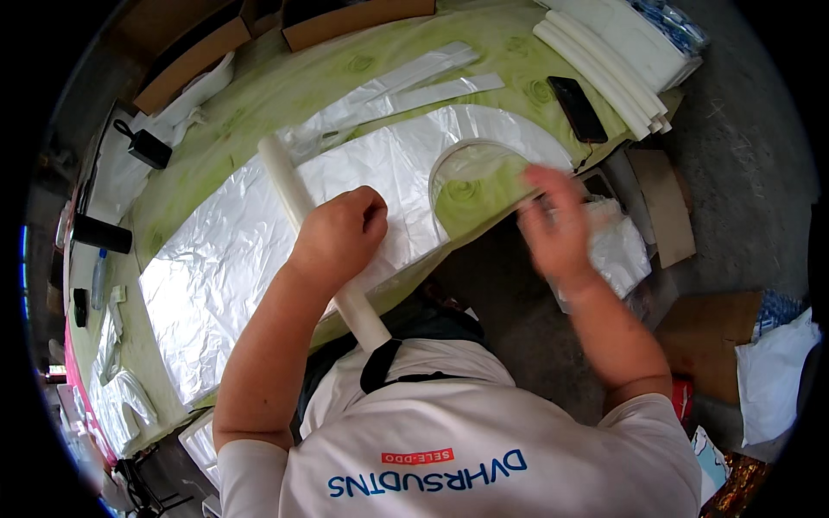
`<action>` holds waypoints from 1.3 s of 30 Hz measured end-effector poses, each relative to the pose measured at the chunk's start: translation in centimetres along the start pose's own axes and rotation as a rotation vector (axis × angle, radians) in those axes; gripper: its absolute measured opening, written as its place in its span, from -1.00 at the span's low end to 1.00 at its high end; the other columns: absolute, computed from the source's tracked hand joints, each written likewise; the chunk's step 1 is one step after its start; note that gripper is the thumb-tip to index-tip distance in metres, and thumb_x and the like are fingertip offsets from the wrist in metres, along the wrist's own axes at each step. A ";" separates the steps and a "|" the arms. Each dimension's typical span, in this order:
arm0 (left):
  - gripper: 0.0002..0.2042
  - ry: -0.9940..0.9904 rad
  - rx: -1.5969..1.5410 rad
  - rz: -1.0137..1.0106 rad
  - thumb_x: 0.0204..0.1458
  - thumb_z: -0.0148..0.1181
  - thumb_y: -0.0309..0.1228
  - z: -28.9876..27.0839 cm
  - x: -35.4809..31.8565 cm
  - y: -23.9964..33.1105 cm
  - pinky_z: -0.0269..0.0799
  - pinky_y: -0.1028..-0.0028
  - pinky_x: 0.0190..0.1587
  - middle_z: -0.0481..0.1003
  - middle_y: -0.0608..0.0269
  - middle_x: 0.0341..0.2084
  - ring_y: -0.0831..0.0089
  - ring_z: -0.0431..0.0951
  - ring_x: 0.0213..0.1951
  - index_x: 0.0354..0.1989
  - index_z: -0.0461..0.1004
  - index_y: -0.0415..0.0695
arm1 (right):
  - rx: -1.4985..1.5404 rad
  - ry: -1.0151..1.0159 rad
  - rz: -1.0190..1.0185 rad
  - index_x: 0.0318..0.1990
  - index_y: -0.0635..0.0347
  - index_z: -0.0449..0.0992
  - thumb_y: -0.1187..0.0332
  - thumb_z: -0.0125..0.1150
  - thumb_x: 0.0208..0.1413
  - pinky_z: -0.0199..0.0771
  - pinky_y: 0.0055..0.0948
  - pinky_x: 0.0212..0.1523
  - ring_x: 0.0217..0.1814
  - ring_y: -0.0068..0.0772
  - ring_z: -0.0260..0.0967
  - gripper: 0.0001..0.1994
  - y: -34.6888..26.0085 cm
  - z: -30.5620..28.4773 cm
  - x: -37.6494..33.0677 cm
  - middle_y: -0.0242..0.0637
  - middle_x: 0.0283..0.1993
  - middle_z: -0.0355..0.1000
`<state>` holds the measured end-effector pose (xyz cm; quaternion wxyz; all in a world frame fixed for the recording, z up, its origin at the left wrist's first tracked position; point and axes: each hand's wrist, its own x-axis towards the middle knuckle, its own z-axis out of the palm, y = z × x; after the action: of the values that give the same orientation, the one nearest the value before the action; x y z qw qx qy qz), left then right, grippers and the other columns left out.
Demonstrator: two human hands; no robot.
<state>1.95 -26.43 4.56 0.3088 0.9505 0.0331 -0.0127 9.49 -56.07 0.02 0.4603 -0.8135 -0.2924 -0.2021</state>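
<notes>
A large flat sheet of silver foil (pixel 220 259) lies creased across the table, with a rounded far right end and a curved cutout there. Across it runs a long white tube (pixel 285 181), its near end at my waist. My left hand (pixel 341 231) is closed in a fist over the tube and foil; what its fingers hold, if anything, is hidden. Off the table's near edge, right of the cutout, my right hand (pixel 557 229) is raised and smeared by motion. Its grip cannot be made out.
Green patterned cloth (pixel 354 65) covers the table. Silver strips (pixel 406 82) lie beyond the foil. At the far right are a phone (pixel 577 108) and several white rolls (pixel 600 73). A black box-shaped device (pixel 151 148) stands left. Cardboard (pixel 708 332) and plastic bags (pixel 777 371) sit at lower right.
</notes>
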 end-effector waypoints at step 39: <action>-0.64 0.067 -0.630 -0.180 0.15 0.31 -0.22 -0.8 12.0 2.7 0.43 0.49 -0.27 0.55 0.39 -0.21 0.56 0.48 -0.28 0.08 0.53 -0.08 | -0.127 -0.105 0.115 0.34 0.11 0.35 0.48 0.15 0.12 0.55 -0.19 -0.08 -0.10 -0.02 0.53 -0.44 3.3 11.8 7.9 0.04 0.04 0.51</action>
<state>14.11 -27.44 6.26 0.5841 0.8012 0.1296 0.0023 18.24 -44.87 -3.19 0.4028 -0.8659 -0.2555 -0.1505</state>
